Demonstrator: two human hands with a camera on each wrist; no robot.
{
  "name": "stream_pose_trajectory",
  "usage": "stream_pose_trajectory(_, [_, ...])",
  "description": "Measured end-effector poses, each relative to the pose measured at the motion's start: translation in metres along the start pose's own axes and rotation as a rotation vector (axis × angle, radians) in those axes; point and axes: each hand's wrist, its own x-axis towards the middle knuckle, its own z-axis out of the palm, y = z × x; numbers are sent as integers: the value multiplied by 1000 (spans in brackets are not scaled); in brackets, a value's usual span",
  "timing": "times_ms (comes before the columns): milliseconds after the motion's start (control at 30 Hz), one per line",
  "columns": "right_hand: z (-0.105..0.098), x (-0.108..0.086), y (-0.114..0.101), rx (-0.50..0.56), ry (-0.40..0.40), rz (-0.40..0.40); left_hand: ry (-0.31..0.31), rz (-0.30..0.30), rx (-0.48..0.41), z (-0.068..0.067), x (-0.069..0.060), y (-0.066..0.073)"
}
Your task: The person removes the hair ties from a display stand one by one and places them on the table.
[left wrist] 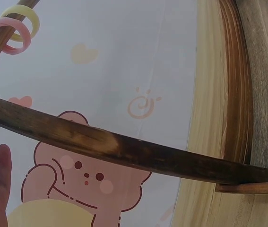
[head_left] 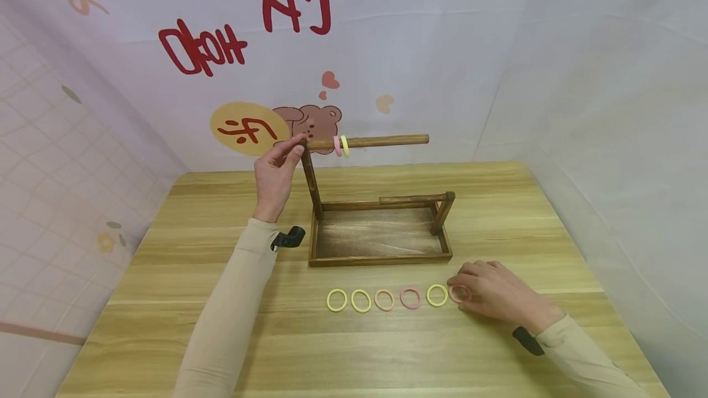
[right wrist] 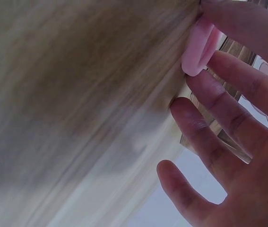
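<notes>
My left hand (head_left: 275,180) pinches the top of the tall post (head_left: 311,180) on a wooden stand, where a long rod (head_left: 387,140) joins it. On that rod hang a pink ring (head_left: 337,146) and a yellow ring (head_left: 345,147), side by side; the left wrist view also shows this pink ring (left wrist: 26,40). At the right end of a row of rings on the table, my right hand (head_left: 500,292) holds another pink ring (head_left: 460,285). The right wrist view has this held ring (right wrist: 196,49) between the thumb and fingers, tilted against the tabletop.
Left of the held ring lie several flat rings, among them a yellow one (head_left: 428,295), a pink one (head_left: 401,298) and an orange one (head_left: 375,300). Behind them stands the stand's tray base (head_left: 381,260), with a shorter post and rod (head_left: 412,199). A printed cloth (head_left: 442,78) hangs behind.
</notes>
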Motion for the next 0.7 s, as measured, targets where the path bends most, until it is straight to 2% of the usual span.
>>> stream_pose_trajectory(267, [0,1,1,33,3,18,-9,12,15,-2,0,0])
stream_pose_trajectory(467, [-5,7,-1,78,65,20,-6,-2,16,-3,0,1])
stream_pose_trajectory(700, [-22,21,-5,143,94,103,-11,-5,18,-2,-1,1])
